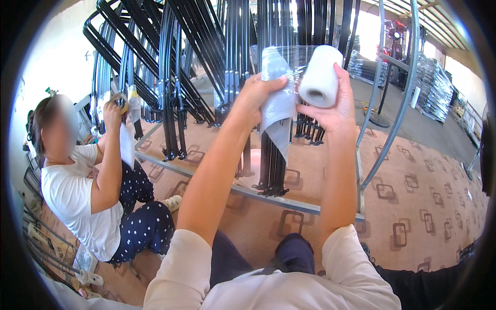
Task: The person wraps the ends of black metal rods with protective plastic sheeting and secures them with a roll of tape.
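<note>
A sheet of white foam wrap (pixel 275 93) lies round a hanging bundle of black metal tubes (pixel 273 160), its lower corner dangling loose. My left hand (pixel 253 98) is closed on the sheet's left side, the thumb pressed across its front. In my right hand (pixel 336 106) is a roll of clear stretch film (pixel 321 72), gripped between thumb and fingers with its hollow core facing me. A strip of film runs from the roll to the wrapped bundle, stretched behind and between my hands.
More black tube frames (pixel 170 77) hang in rows to the left. A co-worker (pixel 77 181) sits there, holding a tape roll (pixel 120 101) near another bundle. A grey metal rack post (pixel 400 113) stands right; its lower bar (pixel 243 191) crosses before me above patterned flooring (pixel 413 206).
</note>
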`<state>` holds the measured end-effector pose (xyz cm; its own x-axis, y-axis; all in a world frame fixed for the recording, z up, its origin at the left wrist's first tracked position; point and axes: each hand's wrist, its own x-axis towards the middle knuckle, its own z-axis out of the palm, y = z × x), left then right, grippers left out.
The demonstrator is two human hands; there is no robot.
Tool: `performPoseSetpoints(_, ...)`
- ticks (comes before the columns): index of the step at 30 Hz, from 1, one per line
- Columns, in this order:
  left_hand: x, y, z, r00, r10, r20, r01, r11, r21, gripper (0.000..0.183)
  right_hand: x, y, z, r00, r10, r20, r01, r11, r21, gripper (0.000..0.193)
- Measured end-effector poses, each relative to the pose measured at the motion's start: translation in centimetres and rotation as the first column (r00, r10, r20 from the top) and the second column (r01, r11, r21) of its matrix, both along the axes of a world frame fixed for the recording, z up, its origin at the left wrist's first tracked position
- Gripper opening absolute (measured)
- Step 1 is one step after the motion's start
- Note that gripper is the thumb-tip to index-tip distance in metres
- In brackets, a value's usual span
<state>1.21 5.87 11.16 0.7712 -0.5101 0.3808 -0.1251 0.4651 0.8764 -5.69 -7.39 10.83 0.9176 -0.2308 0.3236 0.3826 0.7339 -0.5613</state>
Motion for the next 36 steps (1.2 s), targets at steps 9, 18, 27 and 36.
performPoseSetpoints(9,1.0,2.1,0.0,0.986,-0.169,0.002,0.169,0.984,-0.062,0.033,10.1,-1.8,-2.6,0.994,-0.097,-0.057,0.071,0.936,-0.344,0.047)
performPoseSetpoints(18,0.0,2.5,-1.4,0.964,0.26,0.059,-0.254,0.963,-0.089,0.032,9.1,3.2,0.3,0.984,-0.178,-0.006,0.127,0.725,-0.677,0.037)
performPoseSetpoints(27,2.6,3.1,-2.1,0.732,0.557,0.392,-0.639,0.761,0.111,0.033,11.8,2.9,-2.1,0.997,-0.069,-0.04,0.03,0.788,-0.614,0.038)
performPoseSetpoints(36,0.3,5.4,-1.6,0.976,0.189,-0.109,-0.191,0.981,-0.01,0.058,10.7,4.8,-2.8,1.0,-0.018,-0.005,0.012,0.81,-0.586,0.04)
